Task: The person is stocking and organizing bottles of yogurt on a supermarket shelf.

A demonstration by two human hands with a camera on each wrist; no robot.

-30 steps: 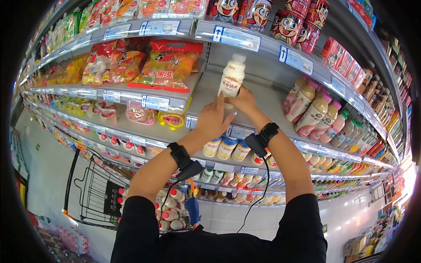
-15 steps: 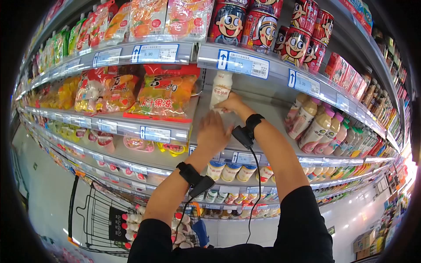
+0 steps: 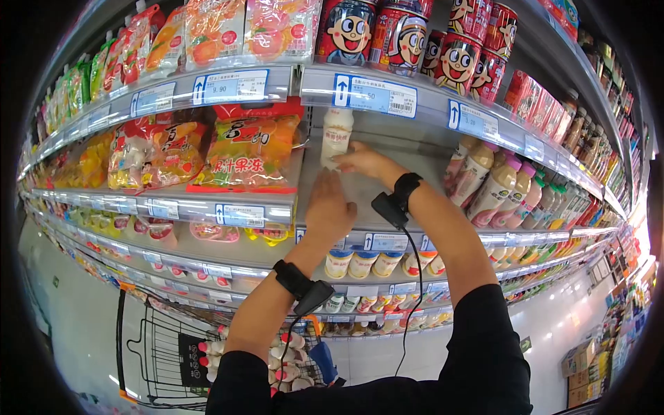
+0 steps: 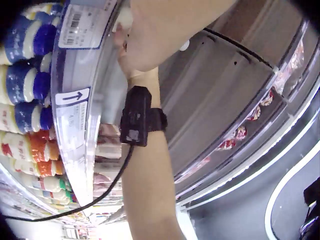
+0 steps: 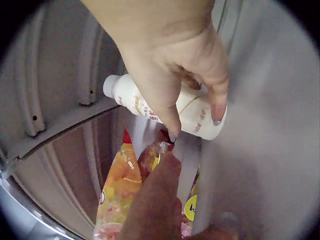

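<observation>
"Two hands; what's the nearer doing?"

"Left hand (image 3: pixel 330 207): fingers straight, gripping nothing, just inside the shelf's (image 3: pixel 363 197) front edge. Farther in, the right hand (image 3: pixel 366 162) is clamped on the white drink bottle (image 3: pixel 336 142), near the shelf's left edge."

"Which step?"

"Placing, I'd judge (whether its weight is down, I can't tell). Next calls for steadying, then loosening the fingers."

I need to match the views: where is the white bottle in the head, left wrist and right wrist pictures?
Head: the white bottle stands in the upper half, near the middle.
Left wrist: not clearly seen; a pale spot beside the left hand may be part of it.
Right wrist: just above centre, slanting across, cap toward the left.
Shared landmark: the right hand, gripping the bottle.
</observation>
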